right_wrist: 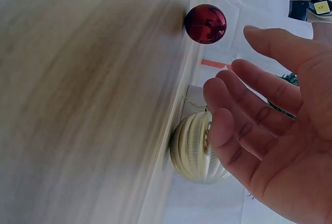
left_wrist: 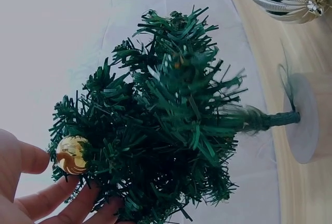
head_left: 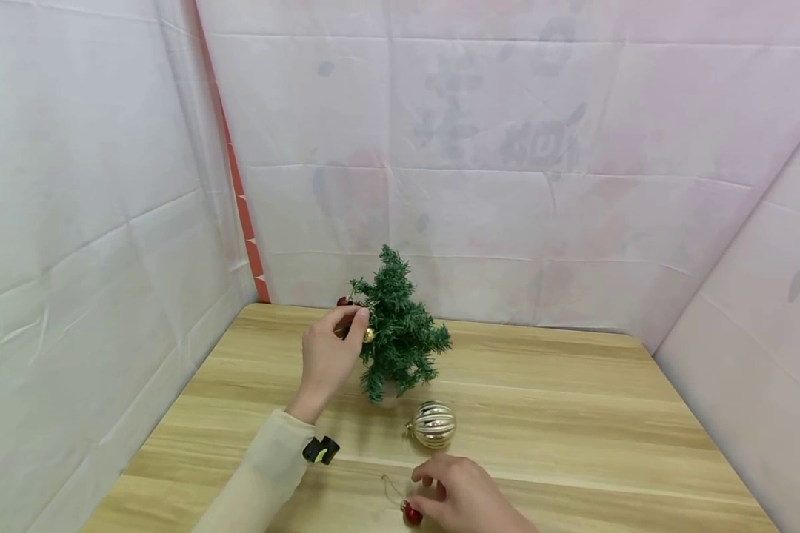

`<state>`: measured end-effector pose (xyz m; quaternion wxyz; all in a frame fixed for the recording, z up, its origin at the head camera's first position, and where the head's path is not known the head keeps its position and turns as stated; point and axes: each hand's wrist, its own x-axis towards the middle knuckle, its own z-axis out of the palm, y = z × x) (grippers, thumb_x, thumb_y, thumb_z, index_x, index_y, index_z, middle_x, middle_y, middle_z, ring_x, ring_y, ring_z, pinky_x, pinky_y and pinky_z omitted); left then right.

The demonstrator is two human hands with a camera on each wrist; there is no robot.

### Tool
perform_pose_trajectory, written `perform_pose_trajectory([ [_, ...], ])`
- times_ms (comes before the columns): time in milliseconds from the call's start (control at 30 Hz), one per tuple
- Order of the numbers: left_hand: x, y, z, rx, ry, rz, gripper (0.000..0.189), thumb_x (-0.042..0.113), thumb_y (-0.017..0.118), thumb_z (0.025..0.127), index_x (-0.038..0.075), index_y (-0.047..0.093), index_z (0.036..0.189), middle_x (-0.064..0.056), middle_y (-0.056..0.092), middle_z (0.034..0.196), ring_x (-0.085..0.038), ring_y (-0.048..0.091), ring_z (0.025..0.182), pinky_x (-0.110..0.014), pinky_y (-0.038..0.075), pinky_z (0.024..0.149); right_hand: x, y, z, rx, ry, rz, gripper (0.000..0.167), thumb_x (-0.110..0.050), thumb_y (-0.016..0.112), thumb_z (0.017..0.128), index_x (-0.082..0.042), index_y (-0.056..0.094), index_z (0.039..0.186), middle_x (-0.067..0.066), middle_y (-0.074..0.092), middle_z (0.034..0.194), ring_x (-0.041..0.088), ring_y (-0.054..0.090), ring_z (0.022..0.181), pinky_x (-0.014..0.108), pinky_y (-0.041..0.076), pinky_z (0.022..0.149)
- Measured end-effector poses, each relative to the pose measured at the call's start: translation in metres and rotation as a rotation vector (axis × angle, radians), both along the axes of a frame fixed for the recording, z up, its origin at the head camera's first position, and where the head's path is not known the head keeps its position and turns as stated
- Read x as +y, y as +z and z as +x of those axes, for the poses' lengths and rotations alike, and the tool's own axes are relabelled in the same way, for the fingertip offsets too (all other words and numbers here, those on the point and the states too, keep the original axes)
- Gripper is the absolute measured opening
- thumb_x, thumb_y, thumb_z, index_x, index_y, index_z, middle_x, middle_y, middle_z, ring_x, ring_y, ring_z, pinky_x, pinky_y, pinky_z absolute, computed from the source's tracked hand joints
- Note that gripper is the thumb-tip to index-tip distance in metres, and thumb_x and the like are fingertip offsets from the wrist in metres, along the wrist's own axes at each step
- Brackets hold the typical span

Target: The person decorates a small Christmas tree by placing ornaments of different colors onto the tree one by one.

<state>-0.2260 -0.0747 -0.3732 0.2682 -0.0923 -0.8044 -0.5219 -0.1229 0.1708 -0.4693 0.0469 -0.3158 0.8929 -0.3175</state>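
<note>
A small green artificial Christmas tree stands on the table. My left hand is at the tree's left side, thumb and fingers spread around a small gold bauble that sits among the branches. In the left wrist view the thumb stays apart from the fingers, and the fingertips reach the needles. A red bauble shows just above that hand. Near the front of the table, my right hand is beside another red bauble, which has a hanging loop. Its loosely bent fingers are apart from this bauble.
A large ribbed gold-silver bauble lies between the tree and my right hand. The wooden table is bounded by white cloth walls at the back and sides. A black wrist camera is on my left sleeve.
</note>
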Motion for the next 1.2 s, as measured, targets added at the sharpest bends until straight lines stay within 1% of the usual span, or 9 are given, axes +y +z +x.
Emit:
perform_pose_trajectory([
  [100,0.005,0.001,0.001,-0.018,0.026,0.004,0.029,0.033,0.067,0.105,0.012,0.078,0.122,-0.009,0.08,0.109,-0.026,0.076,0.1,-0.049,0.06,0.083,0.01,0.0,-0.004,-0.034,0.021,0.028,0.024,-0.037,0.082,0.093,-0.018,0.079,0.107,-0.012,0.074,0.101,-0.005,0.06,0.087,0.02,0.053,0.073],
  [200,0.01,0.002,0.002,-0.034,0.052,0.01,0.03,0.032,0.067,0.105,0.011,0.078,0.123,-0.009,0.08,0.11,-0.026,0.075,0.1,-0.048,0.06,0.083,0.019,0.001,-0.008,-0.078,0.048,0.04,0.023,-0.038,0.083,0.092,-0.02,0.079,0.106,-0.014,0.074,0.102,-0.006,0.06,0.088,0.021,0.052,0.073],
  [400,0.016,0.004,0.004,-0.048,0.086,0.021,0.031,0.032,0.066,0.106,0.009,0.077,0.124,-0.01,0.08,0.113,-0.026,0.075,0.101,-0.049,0.06,0.085,0.032,0.001,-0.015,-0.158,0.098,0.033,0.019,-0.036,0.083,0.092,-0.022,0.079,0.102,-0.018,0.069,0.097,-0.006,0.055,0.08,0.019,0.048,0.068],
  [467,0.018,0.005,0.005,-0.055,0.099,0.024,0.03,0.031,0.065,0.107,0.009,0.077,0.124,-0.01,0.08,0.113,-0.026,0.075,0.1,-0.049,0.06,0.084,0.036,0.0,-0.017,-0.153,0.118,0.034,0.017,-0.035,0.084,0.091,-0.022,0.079,0.102,-0.019,0.068,0.095,-0.006,0.054,0.078,0.018,0.047,0.067],
  [633,0.023,0.004,0.006,-0.075,0.13,0.031,0.033,0.033,0.064,0.107,0.009,0.076,0.125,-0.01,0.079,0.11,-0.025,0.074,0.097,-0.044,0.059,0.084,0.046,0.0,-0.022,-0.079,0.174,0.046,0.013,-0.034,0.084,0.092,-0.023,0.079,0.097,-0.02,0.066,0.091,-0.007,0.052,0.075,0.016,0.045,0.065],
  [733,0.024,0.004,0.006,-0.082,0.141,0.033,0.034,0.035,0.063,0.107,0.009,0.076,0.126,-0.01,0.079,0.109,-0.024,0.073,0.096,-0.043,0.059,0.084,0.05,-0.001,-0.024,-0.066,0.199,0.056,0.011,-0.033,0.083,0.092,-0.023,0.08,0.095,-0.02,0.066,0.089,-0.008,0.052,0.075,0.016,0.045,0.065],
  [967,0.019,0.005,0.002,-0.094,0.123,0.051,0.037,0.038,0.062,0.108,0.01,0.076,0.126,-0.01,0.079,0.109,-0.024,0.073,0.094,-0.04,0.058,0.082,0.05,-0.002,-0.026,-0.107,0.208,0.083,0.01,-0.03,0.084,0.091,-0.021,0.081,0.096,-0.02,0.068,0.089,-0.009,0.054,0.078,0.017,0.048,0.068],
  [1100,0.017,0.006,0.001,-0.096,0.121,0.052,0.036,0.037,0.061,0.108,0.009,0.076,0.125,-0.011,0.079,0.108,-0.024,0.072,0.093,-0.037,0.057,0.081,0.05,-0.001,-0.025,-0.125,0.219,0.072,0.011,-0.027,0.084,0.091,-0.02,0.081,0.1,-0.018,0.07,0.091,-0.009,0.056,0.08,0.017,0.05,0.069],
  [1200,0.016,0.006,0.0,-0.096,0.125,0.05,0.036,0.036,0.061,0.108,0.008,0.076,0.125,-0.012,0.078,0.104,-0.023,0.07,0.088,-0.035,0.055,0.078,0.05,-0.002,-0.025,-0.16,0.235,0.053,0.012,-0.025,0.083,0.092,-0.019,0.082,0.102,-0.016,0.072,0.093,-0.01,0.058,0.082,0.016,0.051,0.07],
])
